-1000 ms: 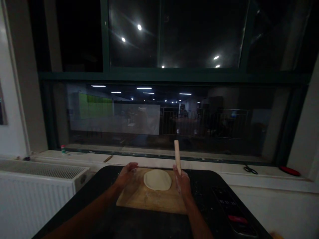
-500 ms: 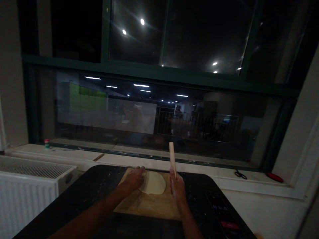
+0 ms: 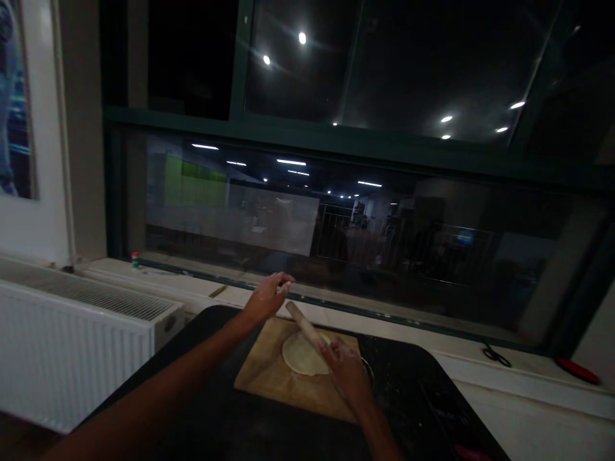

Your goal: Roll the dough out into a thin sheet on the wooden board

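Note:
My right hand (image 3: 343,368) grips one end of a wooden rolling pin (image 3: 303,322), which slants up and to the left across the dough. Under it a flat round of pale dough (image 3: 300,356) lies on a wooden board (image 3: 269,378). Raised beyond the board's far left corner, my left hand (image 3: 272,293) holds nothing, its floury fingers stretched out apart from the thumb. The pin's free end is just below that hand, apart from it. Part of the dough is hidden by the pin and my right hand.
The board rests on a black table (image 3: 202,410) dusted with flour, a phone (image 3: 446,413) at its right. Behind runs a windowsill with scissors (image 3: 496,355), a red object (image 3: 576,370) and a small red-capped bottle (image 3: 135,260). A white radiator (image 3: 81,352) stands left.
My left hand has lifted off the dough, up and away from the board. My right hand has brought the rolling pin from upright beside the dough to slanting across it. The view has shifted left.

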{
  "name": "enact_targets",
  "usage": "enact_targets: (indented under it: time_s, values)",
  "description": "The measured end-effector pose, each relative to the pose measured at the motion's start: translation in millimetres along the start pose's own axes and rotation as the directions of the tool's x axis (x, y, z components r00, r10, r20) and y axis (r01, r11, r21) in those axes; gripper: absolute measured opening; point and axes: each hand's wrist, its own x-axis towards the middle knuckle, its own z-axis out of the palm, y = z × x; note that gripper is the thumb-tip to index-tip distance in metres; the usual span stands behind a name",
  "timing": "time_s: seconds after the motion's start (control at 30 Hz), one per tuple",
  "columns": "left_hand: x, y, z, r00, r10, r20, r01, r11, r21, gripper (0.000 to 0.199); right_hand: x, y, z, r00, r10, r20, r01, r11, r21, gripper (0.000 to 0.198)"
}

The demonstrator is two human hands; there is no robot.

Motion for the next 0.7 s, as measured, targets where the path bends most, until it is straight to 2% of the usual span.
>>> enact_targets:
  time_s: [0.07,0.17,0.3,0.4,0.5,0.57,0.63,0.7]
  values:
    - [10.1,12.3,6.9,0.985,0.136,0.109,-0.148,0.983,0.107,0.036,-7.5,-14.1,6.5,0.999,-0.017,0.041,0.019,0.998,-0.065,0.045]
    - [6.3,12.8,37.0,0.951,0.173,0.258,-0.217,0.964,0.156,0.031,-16.4,-30.8,14.1,0.998,0.007,0.063,0.003,0.987,-0.16,0.045]
    - [-11.8,-14.4,79.8,0.897,0.153,0.414,-0.26,0.941,0.216,0.034,-23.9,-41.8,16.0,0.998,0.036,0.05,-0.012,0.911,-0.412,0.047]
    - [-14.9,-35.4,96.6,0.849,0.151,0.506,-0.306,0.922,0.237,0.039,-24.8,-39.9,19.5,1.0,0.014,0.026,0.002,0.855,-0.519,0.048]
    - [-12.5,-47.8,100.0,0.801,0.173,0.573,-0.355,0.908,0.222,0.043,-23.0,-31.9,28.6,0.997,0.002,-0.077,-0.046,0.819,-0.572,0.043]
    - [-15.0,-51.3,96.5,0.788,0.19,0.585,-0.372,0.905,0.207,0.045,-22.9,-25.8,35.7,0.991,-0.013,-0.132,-0.068,0.802,-0.594,0.04]
    - [-23.2,-51.8,89.3,0.803,0.191,0.565,-0.359,0.911,0.203,0.048,-24.4,-20.2,41.3,0.99,-0.044,-0.136,-0.046,0.802,-0.595,0.04]
    - [-35.7,-49.9,79.6,0.831,0.184,0.524,-0.332,0.921,0.203,0.051,-26.9,-15.1,44.3,0.991,-0.104,-0.085,0.034,0.807,-0.59,0.042]
